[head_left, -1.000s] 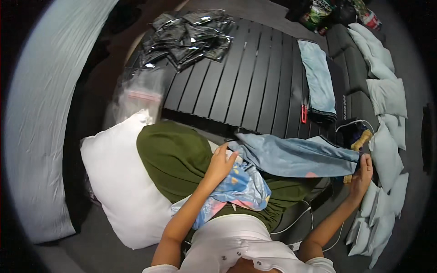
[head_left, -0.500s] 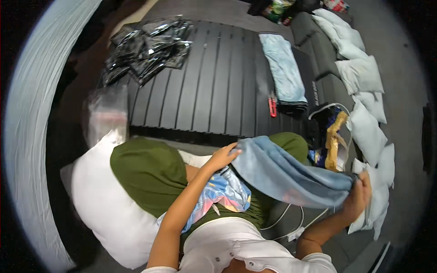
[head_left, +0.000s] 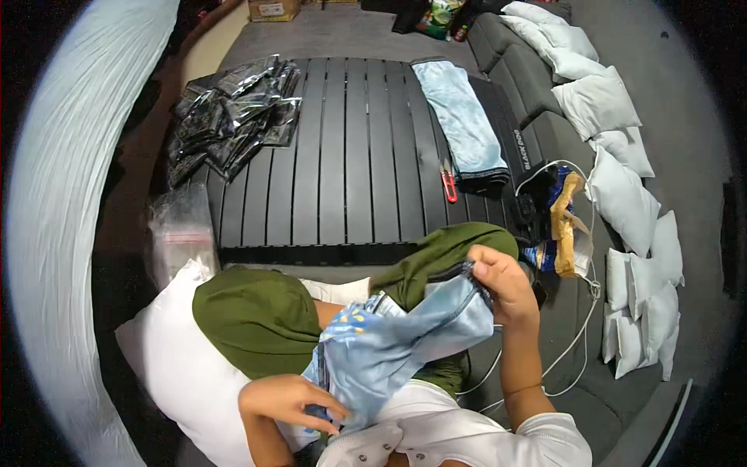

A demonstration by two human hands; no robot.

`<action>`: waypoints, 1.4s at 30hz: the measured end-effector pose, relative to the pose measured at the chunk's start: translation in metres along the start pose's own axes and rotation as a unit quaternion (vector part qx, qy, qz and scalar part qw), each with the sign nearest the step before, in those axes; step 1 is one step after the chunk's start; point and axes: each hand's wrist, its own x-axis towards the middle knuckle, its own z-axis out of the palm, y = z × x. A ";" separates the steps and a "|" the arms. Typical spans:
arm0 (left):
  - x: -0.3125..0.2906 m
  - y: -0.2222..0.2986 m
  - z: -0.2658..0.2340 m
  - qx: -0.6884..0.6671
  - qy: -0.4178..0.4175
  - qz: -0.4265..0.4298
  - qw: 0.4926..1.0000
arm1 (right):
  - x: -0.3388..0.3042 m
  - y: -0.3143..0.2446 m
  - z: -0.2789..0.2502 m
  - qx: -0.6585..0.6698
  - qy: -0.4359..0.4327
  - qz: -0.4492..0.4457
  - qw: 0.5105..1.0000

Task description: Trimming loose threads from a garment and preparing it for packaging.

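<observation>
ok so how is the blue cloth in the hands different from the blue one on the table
The held cloth is rumpled, while the cloth on the table lies flat in a long strip. The held cloth is gripped near one corner by the right hand; no hand touches the cloth on the table. Both are light blue with dark edging.

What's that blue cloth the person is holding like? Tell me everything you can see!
The blue cloth looks soft and smooth, pale blue with yellow marks and dark edging. It's rumpled, held slantwise over the green trousers. The right hand's grip pinches its upper right end; the left hand's grip is at its lower left, but whether it's pinching is unclear.
</observation>
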 end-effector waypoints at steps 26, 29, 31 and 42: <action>0.045 0.028 0.007 -0.361 0.318 0.038 0.876 | 0.011 0.026 0.067 -0.079 -0.190 0.050 0.977; 0.045 0.021 0.009 -0.405 0.321 0.040 0.855 | 0.014 0.028 0.066 -0.062 -0.216 0.056 0.973; 0.050 0.023 0.009 -0.414 0.317 0.041 0.852 | 0.016 0.029 0.065 -0.054 -0.225 0.059 0.971; 0.058 0.014 0.008 -0.446 0.295 0.066 0.843 | 0.019 0.041 0.048 -0.054 -0.228 -0.033 0.972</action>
